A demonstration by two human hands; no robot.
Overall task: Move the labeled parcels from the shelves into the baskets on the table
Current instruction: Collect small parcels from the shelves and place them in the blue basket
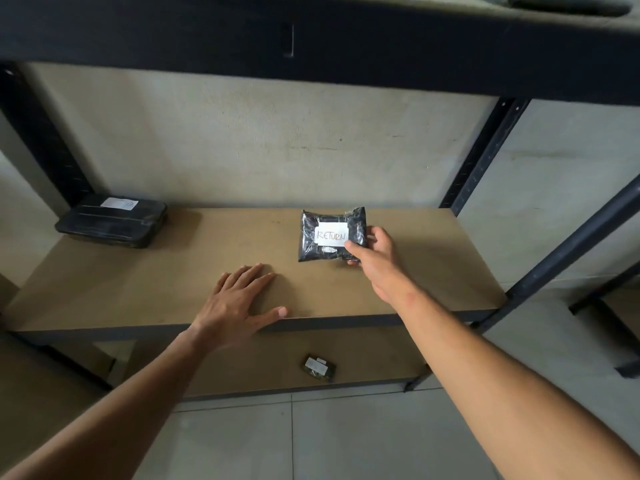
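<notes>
A small black plastic parcel (330,233) with a white label reading RETURN sits on the brown middle shelf (194,268). My right hand (372,249) grips its right edge, thumb on top beside the label and fingers behind. My left hand (235,304) rests flat on the shelf board near the front edge, fingers spread, holding nothing. A larger flat black parcel (112,220) with a white label lies at the shelf's back left. On the shelf below lies a small dark labelled parcel (319,368).
A dark metal beam (311,39) of the upper shelf crosses the top of the view, with a dark object (568,3) on that shelf at the right. Black uprights (485,150) stand at both back corners. Grey floor tiles (346,441) lie below.
</notes>
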